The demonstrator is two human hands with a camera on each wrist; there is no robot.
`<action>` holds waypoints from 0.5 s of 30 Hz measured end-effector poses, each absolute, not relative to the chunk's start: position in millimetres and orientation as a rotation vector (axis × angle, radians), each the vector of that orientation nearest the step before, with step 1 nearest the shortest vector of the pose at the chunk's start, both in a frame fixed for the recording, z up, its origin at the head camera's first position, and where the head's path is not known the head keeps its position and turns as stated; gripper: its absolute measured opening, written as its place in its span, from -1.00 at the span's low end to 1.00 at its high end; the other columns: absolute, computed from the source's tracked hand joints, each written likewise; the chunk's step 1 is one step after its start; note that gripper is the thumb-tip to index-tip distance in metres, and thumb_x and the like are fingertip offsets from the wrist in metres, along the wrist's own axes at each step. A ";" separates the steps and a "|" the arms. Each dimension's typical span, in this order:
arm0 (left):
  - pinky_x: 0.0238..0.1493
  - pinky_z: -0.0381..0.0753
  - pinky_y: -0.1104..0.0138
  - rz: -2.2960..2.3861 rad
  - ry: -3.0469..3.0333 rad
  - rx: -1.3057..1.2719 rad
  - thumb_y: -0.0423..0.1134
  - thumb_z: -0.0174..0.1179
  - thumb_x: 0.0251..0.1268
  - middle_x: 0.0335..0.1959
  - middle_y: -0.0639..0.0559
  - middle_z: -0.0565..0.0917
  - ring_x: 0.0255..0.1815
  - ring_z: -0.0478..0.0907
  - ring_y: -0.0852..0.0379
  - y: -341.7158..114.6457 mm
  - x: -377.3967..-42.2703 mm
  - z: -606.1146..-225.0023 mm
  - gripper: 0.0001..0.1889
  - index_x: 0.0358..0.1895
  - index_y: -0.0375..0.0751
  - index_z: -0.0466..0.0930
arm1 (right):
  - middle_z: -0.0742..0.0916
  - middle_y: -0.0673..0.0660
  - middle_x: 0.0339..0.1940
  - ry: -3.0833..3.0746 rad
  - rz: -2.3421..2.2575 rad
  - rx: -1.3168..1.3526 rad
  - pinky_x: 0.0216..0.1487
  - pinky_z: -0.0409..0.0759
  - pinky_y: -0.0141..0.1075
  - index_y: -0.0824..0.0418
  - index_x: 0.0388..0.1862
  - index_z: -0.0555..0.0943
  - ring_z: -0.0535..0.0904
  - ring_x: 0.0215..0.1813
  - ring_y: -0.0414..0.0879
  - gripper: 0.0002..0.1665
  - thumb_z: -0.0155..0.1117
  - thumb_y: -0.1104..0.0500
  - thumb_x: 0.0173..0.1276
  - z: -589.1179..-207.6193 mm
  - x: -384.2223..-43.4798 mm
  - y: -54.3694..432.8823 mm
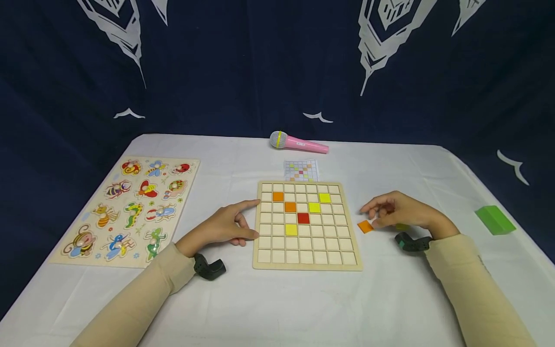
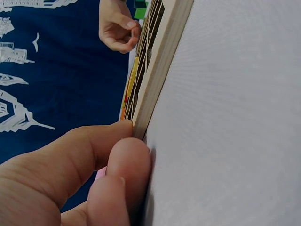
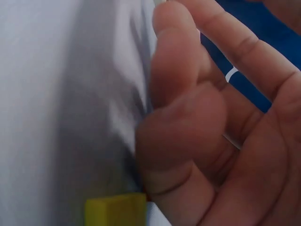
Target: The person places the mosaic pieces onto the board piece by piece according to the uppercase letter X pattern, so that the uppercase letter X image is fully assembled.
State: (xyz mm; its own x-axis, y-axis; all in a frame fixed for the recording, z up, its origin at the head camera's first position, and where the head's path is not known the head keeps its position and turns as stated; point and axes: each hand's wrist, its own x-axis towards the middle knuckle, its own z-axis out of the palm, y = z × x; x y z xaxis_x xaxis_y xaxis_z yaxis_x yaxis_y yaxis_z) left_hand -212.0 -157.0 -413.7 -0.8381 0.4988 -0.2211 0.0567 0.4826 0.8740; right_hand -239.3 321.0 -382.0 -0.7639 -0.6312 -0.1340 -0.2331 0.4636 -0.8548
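Note:
A wooden grid board (image 1: 308,266) lies flat in the middle of the white table, with orange, yellow and red tiles in some squares. My left hand (image 1: 223,224) touches the board's left edge with index finger and thumb spread apart; the left wrist view has the index fingertip against the wooden side (image 2: 157,61). To the right of the board, my right hand (image 1: 401,210) hovers low with loosely bent fingers. Its thumb is right beside a loose orange tile (image 1: 365,226). A yellow piece (image 3: 115,209) shows below the thumb in the right wrist view, partly hidden by the hand from above.
Behind the board lie a small printed pattern card (image 1: 301,170) and a pink microphone (image 1: 305,144). An insect picture board (image 1: 143,209) fills the left side. A green block (image 1: 495,220) sits near the table's right edge. A dark blue patterned cloth (image 1: 247,62) hangs behind.

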 end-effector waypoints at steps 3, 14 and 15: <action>-0.47 0.65 0.39 1.320 2.285 0.465 -0.29 0.55 0.27 -0.37 -0.09 0.74 -0.57 0.69 0.15 -157.3 -212.8 -414.6 -0.02 0.71 -0.20 0.22 | 0.73 0.05 -0.23 2.250 -1.238 -0.749 -0.43 0.46 -0.42 0.55 0.14 0.69 0.47 -0.44 -0.19 -0.60 0.48 0.46 0.34 -384.5 -240.1 322.9; -0.46 0.67 0.38 1.327 2.279 0.458 -0.30 0.55 0.27 -0.37 -0.10 0.74 -0.57 0.69 0.15 -156.8 -212.5 -414.1 -0.02 0.71 -0.21 0.21 | 0.68 0.07 -0.24 2.302 -1.139 -0.757 -0.40 0.47 -0.41 0.47 0.07 0.75 0.45 -0.43 -0.17 -0.63 0.53 0.43 0.28 -385.5 -238.1 322.6; -0.46 0.67 0.38 1.325 2.281 0.457 -0.30 0.55 0.27 -0.37 -0.10 0.74 -0.57 0.69 0.15 -156.8 -212.2 -413.7 -0.02 0.71 -0.21 0.21 | 0.68 0.07 -0.24 2.307 -1.134 -0.762 -0.40 0.47 -0.41 0.47 0.05 0.75 0.45 -0.43 -0.18 -0.64 0.53 0.44 0.27 -385.3 -237.9 321.8</action>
State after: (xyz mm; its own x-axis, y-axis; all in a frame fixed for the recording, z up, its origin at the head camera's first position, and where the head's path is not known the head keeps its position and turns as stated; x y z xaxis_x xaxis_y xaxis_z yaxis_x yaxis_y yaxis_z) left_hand -212.2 -156.8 -413.7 -0.8388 0.4973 -0.2216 0.0536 0.4805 0.8753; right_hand -237.9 321.8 -385.3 -0.7427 -0.6515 -0.1548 -0.2752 0.5077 -0.8164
